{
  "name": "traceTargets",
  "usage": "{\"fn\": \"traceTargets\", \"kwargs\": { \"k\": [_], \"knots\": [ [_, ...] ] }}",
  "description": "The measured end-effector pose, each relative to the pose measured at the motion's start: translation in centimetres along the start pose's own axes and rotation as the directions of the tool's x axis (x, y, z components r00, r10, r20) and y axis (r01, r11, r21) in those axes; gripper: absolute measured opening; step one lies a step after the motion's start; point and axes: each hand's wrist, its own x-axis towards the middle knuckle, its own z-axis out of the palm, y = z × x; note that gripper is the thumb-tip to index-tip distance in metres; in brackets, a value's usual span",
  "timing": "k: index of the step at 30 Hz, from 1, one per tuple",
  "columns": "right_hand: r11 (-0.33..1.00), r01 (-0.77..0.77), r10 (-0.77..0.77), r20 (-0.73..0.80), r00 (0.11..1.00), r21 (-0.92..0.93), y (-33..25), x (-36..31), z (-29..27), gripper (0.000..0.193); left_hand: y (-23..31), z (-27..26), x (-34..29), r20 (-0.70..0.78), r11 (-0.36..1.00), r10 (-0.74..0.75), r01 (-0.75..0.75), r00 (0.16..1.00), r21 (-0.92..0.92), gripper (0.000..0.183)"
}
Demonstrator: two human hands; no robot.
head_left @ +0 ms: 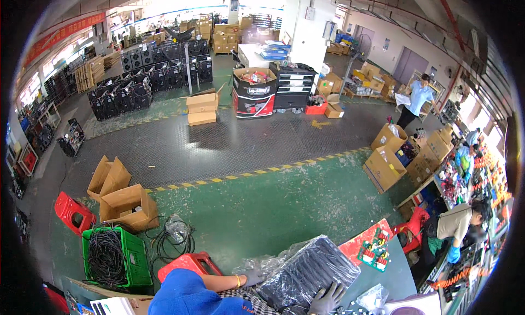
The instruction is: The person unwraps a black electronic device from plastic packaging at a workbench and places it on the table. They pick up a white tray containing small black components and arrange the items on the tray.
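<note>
A black ribbed block, like a stack of dark panels in clear plastic wrap [309,268], lies on the grey-green table [402,266] in front of me. My right hand [327,299], in a grey glove, rests flat on its near right side with the fingers spread. At the block's left edge is my left hand [252,277], also gloved in grey, with a yellow bracelet at the wrist. It touches the loose plastic there, and its fingers are too unclear to read. Green circuit boards with red and white parts [375,253] sit on a red sheet [354,248] to the right.
A red stool [188,264] stands close on my left, beside a green crate [131,255] of black cables. Open cardboard boxes [128,205] are behind it. A small clear plastic bag [373,297] lies at the table's front right. A co-worker [456,224] bends over a bench at the right.
</note>
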Motion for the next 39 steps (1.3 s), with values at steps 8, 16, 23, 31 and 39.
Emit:
{"fn": "traceTargets", "kwargs": {
  "k": [8, 16, 23, 31, 39],
  "knots": [
    [0.998, 0.051, -0.047, -0.097, 0.994, 0.035, 1.1, 0.1, 1.6, 0.058, 0.4, -1.1, -1.5, -0.025, 0.994, 0.008, -0.005, 1.0, 0.11, 0.05],
    [0.999, 0.039, -0.04, -0.08, 0.996, -0.006, 1.0, 0.0, 1.5, 0.058, -0.4, -1.7, -3.1, -0.101, 0.993, 0.082, -0.09, 0.991, -0.08, 0.056],
    [0.993, -0.042, 0.047, -0.044, 0.998, 0.11, -0.3, 0.4, 0.3, 0.057, -1.5, -3.0, -2.2, -0.056, 0.982, -0.095, 0.085, 0.994, -0.168, 0.055],
    [0.999, 0.038, -0.038, -0.042, 0.998, -0.008, 0.1, 0.2, 1.2, 0.057, -9.7, 2.4, 5.6, -0.149, 0.964, -0.082, 0.117, 0.985, 0.24, 0.047],
    [0.998, -0.001, -0.003, -0.06, 0.998, -0.069, 1.8, 0.1, 1.1, 0.057, -5.3, 0.0, 10.5, -0.177, 0.965, -0.177, 0.206, 0.968, 0.161, 0.04]
  ]
}}
